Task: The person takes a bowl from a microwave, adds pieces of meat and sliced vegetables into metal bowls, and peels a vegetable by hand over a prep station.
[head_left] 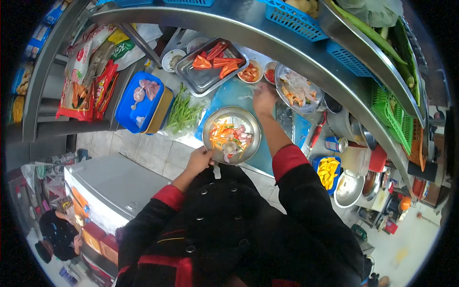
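At the lower left, a co-worker [60, 234] in dark clothing stands well apart, beyond a grey-topped unit [112, 179]. Plastic packets [86, 81] fill the shelf at upper left. Beside them, near the table's left end, a blue tub [123, 104] holds pale pink pieces of meat [147, 90]. Long green beans [184, 111] lie on clear plastic just right of the tub.

The left hand [200, 160] grips the near-left rim of a round metal bowl [209, 143], its fingers pinching the edge. The bowl is over the near edge of the table [186, 139], overlapping a blue board [225, 97]; whether it rests there cannot be told. In it are orange strips, red pieces and pale pink pieces. Farther back, toward the far edge, a metal tray [198, 85] carries large red pepper pieces [217, 61].

The right hand [264, 99] hovers above the board's far part, right of the metal bowl and just beside a small bowl of cut red pieces [250, 71]; it is blurred, so I cannot tell how its fingers are set. To its right are a steel bowl [313, 105] with a clear plastic bag and orange bits, a red-handled tool [318, 130], a can [336, 144] and a blue basket [338, 162] of yellow pieces.
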A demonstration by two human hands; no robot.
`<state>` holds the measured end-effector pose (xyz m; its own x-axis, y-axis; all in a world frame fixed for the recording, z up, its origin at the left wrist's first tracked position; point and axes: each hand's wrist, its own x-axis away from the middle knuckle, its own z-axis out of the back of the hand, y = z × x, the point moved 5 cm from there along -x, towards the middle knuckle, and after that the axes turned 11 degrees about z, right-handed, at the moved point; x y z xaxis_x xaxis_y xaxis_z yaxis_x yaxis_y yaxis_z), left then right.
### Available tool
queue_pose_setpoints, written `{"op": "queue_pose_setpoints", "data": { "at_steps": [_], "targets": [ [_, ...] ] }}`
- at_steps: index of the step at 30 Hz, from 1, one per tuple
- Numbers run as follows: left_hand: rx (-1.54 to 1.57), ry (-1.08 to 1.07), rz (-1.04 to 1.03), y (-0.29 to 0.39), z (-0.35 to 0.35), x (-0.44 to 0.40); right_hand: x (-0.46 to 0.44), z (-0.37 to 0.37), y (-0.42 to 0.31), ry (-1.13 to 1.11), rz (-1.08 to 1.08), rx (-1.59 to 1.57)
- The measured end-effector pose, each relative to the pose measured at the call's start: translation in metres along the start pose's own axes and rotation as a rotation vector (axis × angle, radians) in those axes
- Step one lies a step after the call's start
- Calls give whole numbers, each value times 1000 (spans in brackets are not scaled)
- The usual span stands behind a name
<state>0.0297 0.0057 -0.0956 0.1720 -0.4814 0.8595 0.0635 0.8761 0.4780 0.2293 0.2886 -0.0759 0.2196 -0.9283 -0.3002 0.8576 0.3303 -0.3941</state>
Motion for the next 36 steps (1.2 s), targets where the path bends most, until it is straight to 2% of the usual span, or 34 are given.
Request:
{"op": "queue_pose_setpoints", "data": {
  "at_steps": [1, 2, 4, 6, 8, 9, 11, 14, 15, 16, 18, 19, 20, 21, 22, 24, 26, 27, 29, 30, 31, 32, 33, 34, 36],
  "targets": [
    [26, -39, -7, -3, 0, 0, 2, 8, -12, -23, 62, -150],
    [52, -76, -19, -4, 0, -1, 7, 28, -29, -28, 77, -162],
    [54, -34, -54, -7, -5, -9, 23, 92, -74, 55, 257, -347],
    [47, 2, -87, -1, -6, -6, 24, 147, -88, 137, 308, -457],
    [-295, -60, -21, 23, 0, 1, 9, 195, -78, 228, 295, -393],
    [-295, -49, -22, 32, 6, 3, 0, 211, -65, 237, 219, -424],
    [-639, 649, -343, 75, 36, 18, -18, 225, -28, 252, 144, -457],
    [-392, 966, -488, 130, 65, 27, -31, 211, 27, 92, 108, -135],
    [-349, 1045, -532, 140, 74, 19, -29, 211, 36, 120, 191, 0],
    [-348, 1050, -534, 141, 81, -2, -25, 213, 39, 144, 272, 136],
    [-474, 1049, -467, 129, 97, -43, -9, 241, 10, 94, 255, 129],
    [-481, 1049, -470, 127, 105, -41, 0, 248, 1, 108, 259, -63],
    [-347, 943, -488, 126, 111, -41, 12, 252, -5, 127, 257, -252],
    [-217, 829, -502, 129, 109, -42, 30, 241, -5, 40, 175, -382],
    [-230, 819, -505, 132, 102, -29, 53, 222, -3, -48, 91, -512],
    [-213, 946, -619, 137, 92, 24, 93, 178, -4, -338, 105, -596],
    [-267, 914, -562, 127, 75, 40, 131, 134, -6, -550, 55, -597],
    [-314, 869, -534, 116, 65, 41, 137, 122, -10, -552, 52, -603],
    [-576, 546, -162, 83, 38, 27, 142, 113, -33, -430, 296, -526],
    [-561, 410, -139, 47, 29, -4, 141, 112, -45, -429, 292, -533],
    [-380, 241, -35, 54, 8, 19, 138, 109, -58, -516, 276, -449],
    [-360, 249, -123, 48, -4, 14, 136, 104, -67, -601, 258, -362],
    [-374, 308, -143, 44, -8, 11, 139, 92, -74, -504, 402, -334],
    [-385, 365, -163, 44, -11, 9, 144, 74, -71, -505, 398, -333],
    [-389, 345, -175, 54, -14, 12, 156, 47, -76, -658, 539, -240]
  ]
}}
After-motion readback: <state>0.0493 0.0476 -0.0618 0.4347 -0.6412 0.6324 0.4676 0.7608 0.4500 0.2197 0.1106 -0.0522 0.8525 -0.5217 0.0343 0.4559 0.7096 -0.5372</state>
